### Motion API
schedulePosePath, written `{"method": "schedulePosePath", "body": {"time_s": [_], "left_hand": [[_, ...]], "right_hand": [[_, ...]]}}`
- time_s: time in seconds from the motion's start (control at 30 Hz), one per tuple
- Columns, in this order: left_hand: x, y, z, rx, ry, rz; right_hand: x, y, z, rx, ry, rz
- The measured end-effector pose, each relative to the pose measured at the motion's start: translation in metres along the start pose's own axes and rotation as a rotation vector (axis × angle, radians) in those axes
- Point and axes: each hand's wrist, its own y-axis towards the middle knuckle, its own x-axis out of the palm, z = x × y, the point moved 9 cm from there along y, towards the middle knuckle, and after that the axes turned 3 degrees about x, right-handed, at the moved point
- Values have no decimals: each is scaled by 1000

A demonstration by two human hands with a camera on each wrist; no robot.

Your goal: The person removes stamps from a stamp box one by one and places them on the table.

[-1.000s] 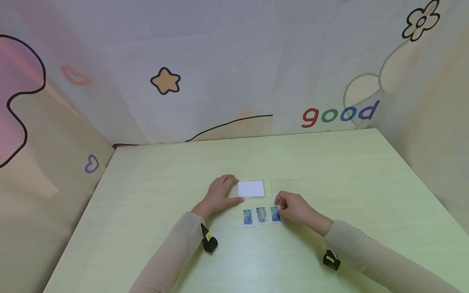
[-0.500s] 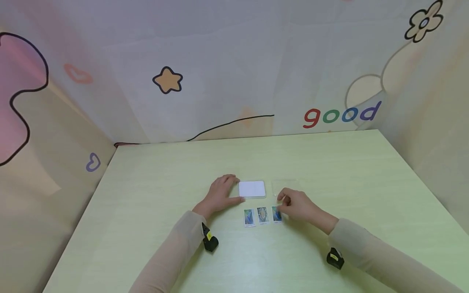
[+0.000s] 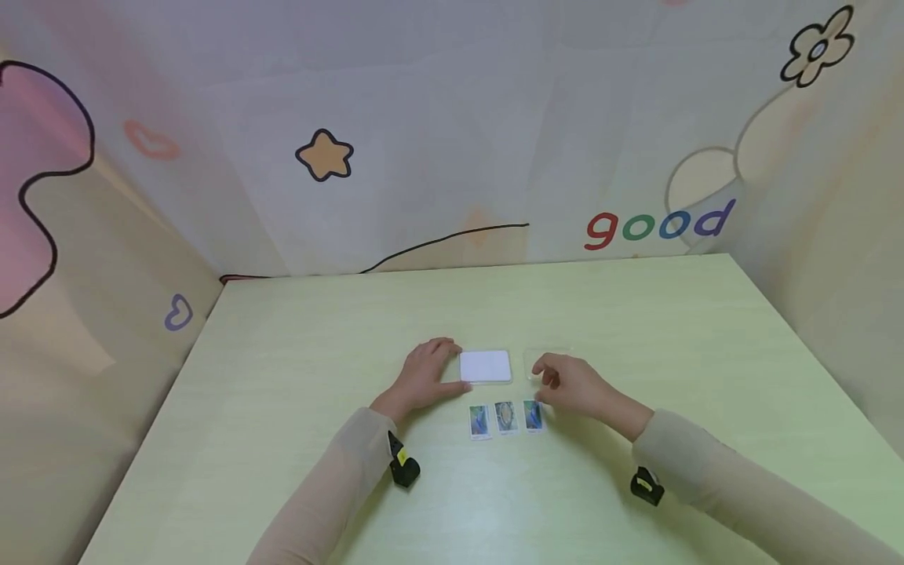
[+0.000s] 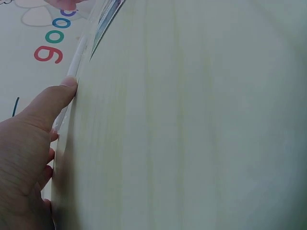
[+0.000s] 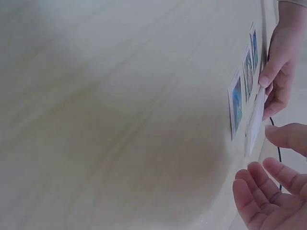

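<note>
My left hand (image 3: pixel 421 373) holds the left end of a shallow clear box with a stack of white cards (image 3: pixel 485 366) in it, thumb at the near corner and fingers at the far one. In the left wrist view the thumb (image 4: pixel 57 98) presses the box's edge. Three small picture cards lie in a row in front of it: a left one (image 3: pixel 479 422), a middle one (image 3: pixel 505 417) and a right one (image 3: pixel 533 416). Just above and right of the right card, my right hand (image 3: pixel 575 384) hovers with loosely bent fingers and nothing between them.
A clear, flat plastic lid or tray (image 3: pixel 547 350) lies right of the box, partly behind my right hand. The pale table (image 3: pixel 318 337) meets a printed cloth backdrop (image 3: pixel 438 157) at the back and sides.
My right hand has let go of the right picture card and lifted away, back toward the clear lid. My left hand stays at the box.
</note>
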Motion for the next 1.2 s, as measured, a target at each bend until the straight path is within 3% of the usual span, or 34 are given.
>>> {"method": "schedulePosePath", "body": {"time_s": [0.3,0.63,0.9,1.2], "left_hand": [[-1,-1,-2,-7,7,-8],[-4,-3,1,10,-4,1],[-3,-3,2,3,-4,-5],[-3,-3,1,5,-5,-2]], "right_hand": [[-3,9,-2,-21,-60,-33],[-5,19,7,-49,-177,-1],[-5,26,20,-13,-248,-2],[-6,32,31,21,-240,-24]]}}
